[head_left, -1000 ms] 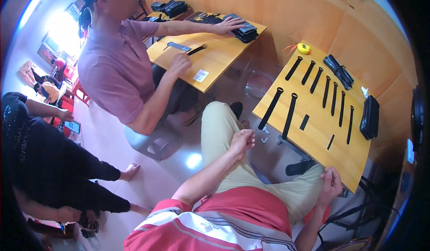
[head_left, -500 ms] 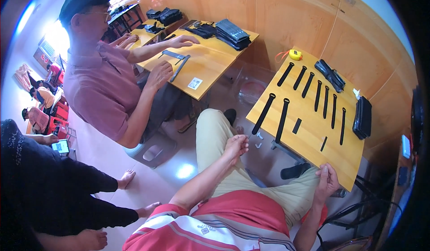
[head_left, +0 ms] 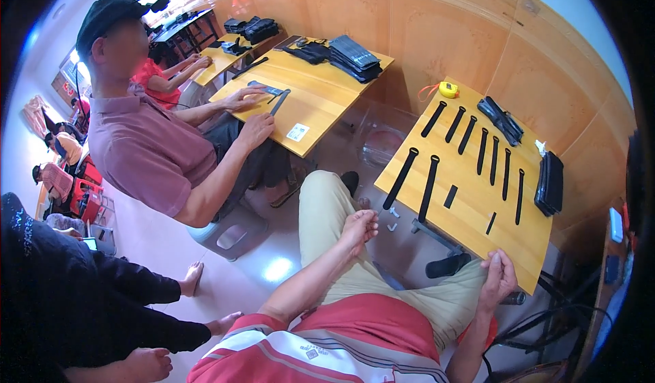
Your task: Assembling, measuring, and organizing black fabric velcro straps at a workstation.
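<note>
My left hand [head_left: 359,231] hovers over my left knee with its fingers curled closed; whatever they may hold is hidden. At the table's near edge, my right hand [head_left: 499,278] has thumb and fingers drawn together, and I cannot make out anything between them. On the wooden table [head_left: 520,254] several black looped straps lie spread out in a slanting row. Two longer ones, a black strap [head_left: 401,178] and another strap [head_left: 428,188], lie closest to my left hand. A short black strip [head_left: 451,196] and a thinner black strip [head_left: 491,222] lie nearer my right hand.
A yellow tape measure [head_left: 448,89], a bundle of black straps [head_left: 500,120] and a black stack [head_left: 549,183] line the table's far side. On the left a co-worker [head_left: 140,144] sits at another wooden table [head_left: 327,103]. A person in dark clothes [head_left: 102,274] is at lower left.
The co-worker's hands have come down onto the dark strap piece on their table, and their head has turned. My own hands have barely moved.
</note>
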Motion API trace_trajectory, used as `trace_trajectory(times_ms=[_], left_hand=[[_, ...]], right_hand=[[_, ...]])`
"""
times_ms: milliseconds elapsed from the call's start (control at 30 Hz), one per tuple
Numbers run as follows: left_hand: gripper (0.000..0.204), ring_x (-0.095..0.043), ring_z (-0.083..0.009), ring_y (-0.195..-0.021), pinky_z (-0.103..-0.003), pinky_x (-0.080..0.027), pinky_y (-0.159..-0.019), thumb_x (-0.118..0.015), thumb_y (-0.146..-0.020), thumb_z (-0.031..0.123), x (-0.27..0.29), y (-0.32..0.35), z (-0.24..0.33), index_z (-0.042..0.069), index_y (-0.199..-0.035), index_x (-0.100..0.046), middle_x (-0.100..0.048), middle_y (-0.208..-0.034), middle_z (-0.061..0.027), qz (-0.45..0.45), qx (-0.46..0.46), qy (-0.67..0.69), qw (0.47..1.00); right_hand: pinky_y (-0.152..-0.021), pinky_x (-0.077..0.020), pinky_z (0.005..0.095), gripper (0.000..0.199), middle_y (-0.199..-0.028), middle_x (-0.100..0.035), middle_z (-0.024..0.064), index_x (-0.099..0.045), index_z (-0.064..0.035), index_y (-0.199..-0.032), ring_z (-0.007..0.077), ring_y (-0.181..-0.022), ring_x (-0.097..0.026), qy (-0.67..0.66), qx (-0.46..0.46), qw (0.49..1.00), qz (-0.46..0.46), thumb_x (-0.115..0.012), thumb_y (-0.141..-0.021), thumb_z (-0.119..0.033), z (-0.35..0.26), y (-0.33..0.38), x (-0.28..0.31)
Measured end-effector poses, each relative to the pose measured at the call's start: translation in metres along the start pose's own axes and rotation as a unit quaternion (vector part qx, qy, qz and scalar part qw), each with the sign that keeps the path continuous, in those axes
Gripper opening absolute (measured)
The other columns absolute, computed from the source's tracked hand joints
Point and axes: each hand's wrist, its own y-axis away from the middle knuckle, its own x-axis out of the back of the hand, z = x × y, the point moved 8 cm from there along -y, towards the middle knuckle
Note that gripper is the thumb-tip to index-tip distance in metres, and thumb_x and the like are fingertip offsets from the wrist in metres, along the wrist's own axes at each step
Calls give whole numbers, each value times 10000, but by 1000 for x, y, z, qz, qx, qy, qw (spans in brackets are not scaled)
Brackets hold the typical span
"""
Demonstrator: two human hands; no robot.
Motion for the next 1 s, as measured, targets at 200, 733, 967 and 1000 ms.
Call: trace_trajectory(times_ms=[200, 733, 967, 1000], left_hand=[[157, -602, -85, -711, -233, -546, -602, -570, -1008, 217, 2, 1, -1, 73, -1034, -626, -622, -866, 2, 7, 1, -6, 1000], [177, -617, -121, -760, -303, -554, -679, -559, -1003, 202, -3, 5, 5, 69, -1102, -620, -613, -862, 0, -12, 1, -26, 1000], [193, -614, -121, -758, -287, -557, -658, -557, -1018, 202, -6, 0, 0, 51, -1126, -606, -625, -915, -22, -28, 17, -14, 999], [193, -614, -121, -758, -287, -557, -658, -557, -1018, 202, -7, 1, -1, 51, -1126, -606, -625, -915, -22, -31, 28, -15, 999]], right_hand=[[-702, -490, 233, 215, -942, -673, 89, -655, 58, -1115, 114, -732, -600, -12, 10, 999, 35, -576, -999, -105, -7, -12, 2], [-659, -569, 271, 239, -970, -696, 182, -628, 94, -1165, 158, -695, -669, -222, 252, 929, 155, -593, -972, -42, -199, -117, -22], [-651, -545, 220, 187, -905, -720, 104, -694, 46, -1075, 107, -692, -663, -64, 284, 956, 14, -658, -956, -93, -191, -160, -70], [-637, -525, 209, 178, -859, -715, 66, -707, 37, -1051, 82, -702, -650, -47, 264, 963, -14, -676, -943, -102, -177, -164, -78]])
